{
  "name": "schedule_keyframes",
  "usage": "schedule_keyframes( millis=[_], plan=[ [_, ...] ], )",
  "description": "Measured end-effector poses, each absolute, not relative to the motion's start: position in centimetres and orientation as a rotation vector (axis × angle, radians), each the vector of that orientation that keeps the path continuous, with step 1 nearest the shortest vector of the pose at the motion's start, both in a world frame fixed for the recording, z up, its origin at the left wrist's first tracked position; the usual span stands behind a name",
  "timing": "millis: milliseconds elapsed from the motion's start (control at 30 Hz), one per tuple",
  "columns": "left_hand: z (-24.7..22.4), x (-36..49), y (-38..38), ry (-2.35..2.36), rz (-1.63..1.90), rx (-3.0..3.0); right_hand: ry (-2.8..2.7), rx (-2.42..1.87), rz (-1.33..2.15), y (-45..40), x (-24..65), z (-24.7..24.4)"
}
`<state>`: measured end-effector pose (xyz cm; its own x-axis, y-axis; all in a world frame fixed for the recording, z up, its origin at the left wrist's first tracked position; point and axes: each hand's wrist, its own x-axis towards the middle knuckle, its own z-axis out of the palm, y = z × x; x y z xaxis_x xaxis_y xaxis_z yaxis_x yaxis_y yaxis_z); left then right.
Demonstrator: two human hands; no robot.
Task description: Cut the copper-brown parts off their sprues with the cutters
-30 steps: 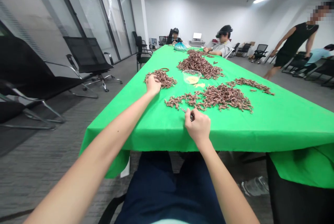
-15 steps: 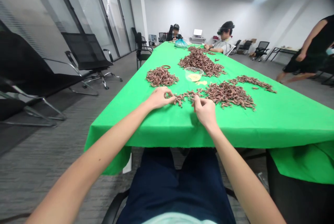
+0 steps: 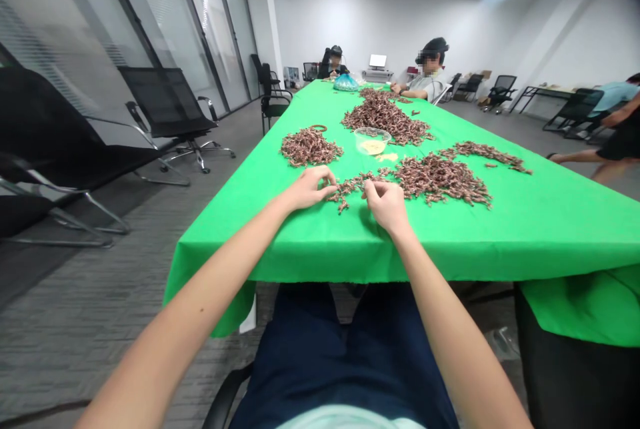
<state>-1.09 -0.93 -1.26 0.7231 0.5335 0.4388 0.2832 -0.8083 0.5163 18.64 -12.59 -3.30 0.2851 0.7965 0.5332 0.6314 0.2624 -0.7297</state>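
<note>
Small reddish-brown, knobbly dried pieces lie in a thin scatter (image 3: 350, 185) between my hands. My left hand (image 3: 311, 189) rests on the cloth at the scatter's left end, thumb and fingers curled together at the tips by the pieces. At the scatter's right side, my right hand (image 3: 386, 202) is closed in a pinch; whatever is between its fingertips is too small to make out. A larger heap of these pieces (image 3: 443, 179) lies just right of my right hand. Beyond my left hand sits another heap (image 3: 310, 147).
A clear plastic tub (image 3: 373, 141) with pale yellow bits stands on the green tablecloth (image 3: 540, 215), before a big heap (image 3: 383, 119). A strip of pieces (image 3: 495, 154) lies right. A blue bag (image 3: 346, 83) and two seated people are at the far end.
My right hand has moved slightly left and away from me, its fingertips now over the scatter. My left hand stays nearly in place. A person at the right has walked further right.
</note>
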Motion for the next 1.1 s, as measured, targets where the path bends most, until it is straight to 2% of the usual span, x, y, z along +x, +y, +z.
schedule_keyframes(
  millis=[333,600,1100],
  plan=[
    [-2.2,-1.6,0.5,0.729,1.016,2.459,-1.594,-1.558,0.123,-13.2,18.2,-3.6],
    [-1.3,-1.8,-0.2,0.776,0.896,2.562,-1.587,-1.611,0.069,-13.7,17.9,-3.2],
    [-1.8,-2.2,0.2,0.932,0.884,2.739,-1.610,-1.664,0.007,-13.6,17.8,-3.5]
  ],
)
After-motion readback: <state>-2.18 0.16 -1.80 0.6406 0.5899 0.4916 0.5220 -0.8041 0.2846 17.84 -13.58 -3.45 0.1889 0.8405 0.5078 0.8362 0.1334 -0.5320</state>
